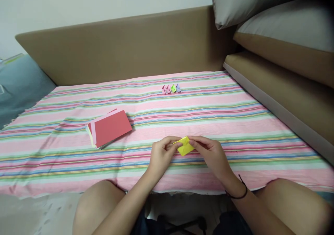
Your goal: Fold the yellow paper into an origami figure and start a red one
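A small folded piece of yellow paper (185,149) is held just above the striped cloth, between both hands. My left hand (162,154) pinches its left corner with thumb and fingers. On the other side, my right hand (212,155) grips the right edge, its thumb lying on the paper's face. Creases and a folded flap show near the top of the paper. The fingers behind the paper are partly hidden. A dark cord bracelet (242,193) circles my right wrist.
Several small folded paper figures (173,88), pink, green and bluish, stand in a row farther back. A stack of coloured paper (113,127), red on top, lies to the left. The striped cloth (156,120) meets a brown backrest (125,50); cushions (284,33) pile up at right.
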{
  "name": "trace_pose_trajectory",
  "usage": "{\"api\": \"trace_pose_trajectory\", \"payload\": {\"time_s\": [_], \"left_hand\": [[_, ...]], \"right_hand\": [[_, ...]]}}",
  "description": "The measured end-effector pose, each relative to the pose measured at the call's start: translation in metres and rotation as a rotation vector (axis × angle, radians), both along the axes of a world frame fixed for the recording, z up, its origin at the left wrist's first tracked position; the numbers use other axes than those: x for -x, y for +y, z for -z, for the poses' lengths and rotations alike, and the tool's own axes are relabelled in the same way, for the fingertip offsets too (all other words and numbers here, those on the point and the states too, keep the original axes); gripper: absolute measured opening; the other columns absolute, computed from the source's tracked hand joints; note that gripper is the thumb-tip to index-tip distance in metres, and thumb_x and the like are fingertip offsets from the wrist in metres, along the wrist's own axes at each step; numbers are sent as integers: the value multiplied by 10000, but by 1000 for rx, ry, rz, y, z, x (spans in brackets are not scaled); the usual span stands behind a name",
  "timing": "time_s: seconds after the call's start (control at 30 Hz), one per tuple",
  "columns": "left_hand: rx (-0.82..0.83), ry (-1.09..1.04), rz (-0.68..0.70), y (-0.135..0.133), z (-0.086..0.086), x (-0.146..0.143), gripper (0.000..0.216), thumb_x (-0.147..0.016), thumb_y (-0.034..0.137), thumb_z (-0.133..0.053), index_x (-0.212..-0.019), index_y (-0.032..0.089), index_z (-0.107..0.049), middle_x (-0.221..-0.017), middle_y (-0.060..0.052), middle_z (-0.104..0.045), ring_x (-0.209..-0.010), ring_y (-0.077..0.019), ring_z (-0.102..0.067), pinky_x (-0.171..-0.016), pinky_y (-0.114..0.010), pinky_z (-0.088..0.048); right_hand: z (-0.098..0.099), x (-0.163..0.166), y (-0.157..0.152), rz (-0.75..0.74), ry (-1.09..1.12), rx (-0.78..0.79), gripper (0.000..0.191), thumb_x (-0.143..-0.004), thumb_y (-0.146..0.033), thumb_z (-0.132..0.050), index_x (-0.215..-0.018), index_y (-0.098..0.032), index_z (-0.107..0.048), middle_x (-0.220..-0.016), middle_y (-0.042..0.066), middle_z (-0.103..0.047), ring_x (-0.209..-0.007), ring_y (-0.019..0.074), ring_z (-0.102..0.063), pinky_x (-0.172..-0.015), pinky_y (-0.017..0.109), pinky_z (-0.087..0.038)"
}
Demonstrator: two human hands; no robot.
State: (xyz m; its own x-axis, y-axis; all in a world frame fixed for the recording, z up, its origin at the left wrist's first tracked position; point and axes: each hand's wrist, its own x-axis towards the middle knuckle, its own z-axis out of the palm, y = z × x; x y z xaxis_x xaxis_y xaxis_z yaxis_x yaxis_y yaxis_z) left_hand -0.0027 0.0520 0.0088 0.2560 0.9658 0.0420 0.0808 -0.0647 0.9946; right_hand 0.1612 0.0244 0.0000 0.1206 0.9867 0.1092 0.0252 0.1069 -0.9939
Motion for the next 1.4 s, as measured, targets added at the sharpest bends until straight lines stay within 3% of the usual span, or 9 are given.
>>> {"api": "trace_pose_trajectory", "payload": {"time_s": [0.2, 0.37, 0.57, 0.73, 0.8, 0.93, 1.03, 1.23, 1.4], "left_hand": [[32, -32, 8, 0, -5, 0, 180, -731, 308, -730, -765, 134, -695, -741, -60, -726, -666, -163, -666, -622, -238, -520], [76, -55, 52, -1, -3, -2, 220, -691, 315, -764, -819, 154, -684, -706, -31, -710, -657, -171, -674, -625, -250, -533], [77, 18, 78, -3, -1, -2, 220, -699, 326, -758, -825, 155, -702, -721, -38, -716, -670, -178, -673, -616, -242, -521], [17, 41, 29, -2, -9, 1, 166, -720, 312, -735, -765, 157, -697, -720, -38, -714, -649, -167, -665, -615, -243, -523], [68, -46, 2, 0, -11, 2, 182, -686, 300, -761, -743, 151, -673, -682, -20, -694, -614, -146, -645, -600, -233, -520], [162, -164, -5, 5, -10, 3, 251, -636, 292, -795, -785, 141, -661, -687, -2, -665, -617, -116, -613, -598, -211, -496], [226, -169, 7, 6, -9, 3, 285, -630, 318, -797, -808, 128, -681, -645, 8, -636, -574, -96, -575, -578, -208, -472], [247, -151, -9, 4, -9, 1, 262, -571, 289, -836, -648, 127, -645, -509, 60, -511, -466, -45, -444, -473, -169, -362], [257, -118, 30, 4, -8, 1, 275, -590, 334, -824, -658, 128, -655, -501, 58, -500, -459, -45, -419, -449, -171, -316]], "right_hand": [[-5, 0, -4, -22, -178, -152, 163, -858, -313, -604, -912, -247, -742, -902, 45, -700, -855, 194, -655, -701, 305, -545], [-6, 1, -8, -18, -269, -206, 145, -861, -288, -596, -900, -250, -731, -818, 31, -681, -763, 170, -651, -641, 281, -540], [-2, 3, -10, -8, -143, -109, 202, -817, -279, -647, -1017, -250, -658, -807, 6, -702, -744, 161, -686, -621, 259, -577], [-5, 2, -8, -99, -102, -78, 272, -807, -303, -663, -1067, -248, -606, -923, 25, -693, -857, 177, -682, -688, 281, -581], [-4, 1, -6, -153, -74, -12, 264, -783, -322, -687, -1019, -231, -613, -933, 32, -692, -859, 182, -678, -702, 286, -572], [0, 1, -3, -192, -22, 97, 147, -790, -334, -663, -798, -196, -614, -744, 11, -664, -726, 162, -653, -673, 279, -537], [1, 1, -2, -161, -5, 128, 160, -764, -331, -679, -787, -188, -610, -729, 8, -643, -702, 157, -628, -646, 273, -515], [0, 2, -4, -160, -45, 141, 179, -764, -334, -682, -777, -188, -580, -702, -8, -598, -666, 131, -569, -606, 242, -451], [0, 1, -6, -105, -93, 179, 201, -733, -334, -711, -704, -181, -584, -633, -13, -579, -625, 134, -552, -586, 249, -423]]}}
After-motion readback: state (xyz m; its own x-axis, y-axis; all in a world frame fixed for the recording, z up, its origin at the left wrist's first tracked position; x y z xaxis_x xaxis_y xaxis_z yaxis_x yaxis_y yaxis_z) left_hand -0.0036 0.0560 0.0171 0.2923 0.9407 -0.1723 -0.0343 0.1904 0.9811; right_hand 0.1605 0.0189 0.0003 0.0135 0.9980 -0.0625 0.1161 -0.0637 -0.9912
